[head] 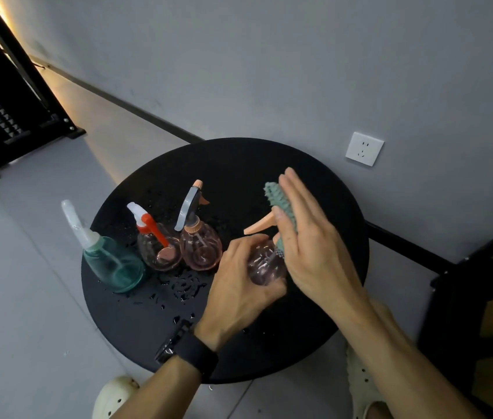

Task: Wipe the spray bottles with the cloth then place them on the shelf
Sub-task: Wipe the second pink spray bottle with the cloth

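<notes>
My left hand [240,285] grips a clear pink spray bottle [265,266] above the round black table [324,189]; its orange trigger sticks out to the left. My right hand [305,234] presses a green cloth [281,201] against the bottle's head, thumb under the cloth and fingers straight. Three more bottles stand on the table's left side: a teal one with a clear head [112,261], a pink one with a red and white head [157,246], and a pink one with a grey and orange head [200,243].
Water drops [184,288] lie on the table in front of the standing bottles. A black rack [3,110] stands at the far left by the wall. A dark shelf frame [481,297] is at the right. A wall socket [364,148] sits behind the table.
</notes>
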A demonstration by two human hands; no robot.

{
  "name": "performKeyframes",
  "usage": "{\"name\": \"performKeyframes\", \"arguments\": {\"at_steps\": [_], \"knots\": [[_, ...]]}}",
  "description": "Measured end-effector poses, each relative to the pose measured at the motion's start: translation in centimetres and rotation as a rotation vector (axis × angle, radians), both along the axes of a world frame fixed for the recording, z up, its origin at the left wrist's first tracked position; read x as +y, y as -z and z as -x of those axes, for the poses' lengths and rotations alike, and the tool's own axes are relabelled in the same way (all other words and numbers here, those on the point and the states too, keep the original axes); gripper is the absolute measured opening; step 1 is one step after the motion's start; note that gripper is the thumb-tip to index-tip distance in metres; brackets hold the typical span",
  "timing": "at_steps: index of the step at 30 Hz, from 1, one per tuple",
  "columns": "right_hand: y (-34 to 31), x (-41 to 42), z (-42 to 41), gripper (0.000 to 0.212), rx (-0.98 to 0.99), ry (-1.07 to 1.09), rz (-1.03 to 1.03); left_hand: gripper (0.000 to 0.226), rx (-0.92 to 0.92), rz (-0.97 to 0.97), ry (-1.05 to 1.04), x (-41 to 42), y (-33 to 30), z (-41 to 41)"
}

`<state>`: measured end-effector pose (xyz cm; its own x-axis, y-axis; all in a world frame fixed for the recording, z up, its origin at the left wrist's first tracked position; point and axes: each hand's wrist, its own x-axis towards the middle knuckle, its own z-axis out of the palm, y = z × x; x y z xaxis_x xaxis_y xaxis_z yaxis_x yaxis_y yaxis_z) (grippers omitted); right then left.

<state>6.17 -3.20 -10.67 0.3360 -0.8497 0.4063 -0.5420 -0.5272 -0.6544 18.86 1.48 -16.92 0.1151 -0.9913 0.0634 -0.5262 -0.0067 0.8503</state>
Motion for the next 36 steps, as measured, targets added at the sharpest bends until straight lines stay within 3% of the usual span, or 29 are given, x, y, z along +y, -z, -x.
{"name": "performKeyframes", "arguments": {"at_steps": [6, 13, 19, 28, 36], "knots": [[1.2, 0.3, -0.7, 0.058, 0.09, -0.073, 0.109, 0.072, -0.024, 0.072, -0.006, 0.0, 0.2, -0.6], [2.1, -0.1, -0.1, 0.062, 0.068, -0.08, 0.009, 0.072, -0.03, 0.107, -0.053, 0.1, 0.2, -1.0], [2.0, -0.1, 0.5, 0.058, 0.059, -0.036, -0.196, 0.071, -0.028, 0.095, -0.045, 0.1, -0.1, -1.3], [1.6, 0.3, -0.7, 0.056, 0.053, 0.001, -0.038, 0.074, -0.105, 0.051, 0.028, 0.3, 0.9, -0.6], [2.0, 0.1, 0.4, 0.057, 0.072, 0.01, -0.137, 0.068, -0.012, 0.051, -0.058, 0.1, -0.2, -0.8]]}}
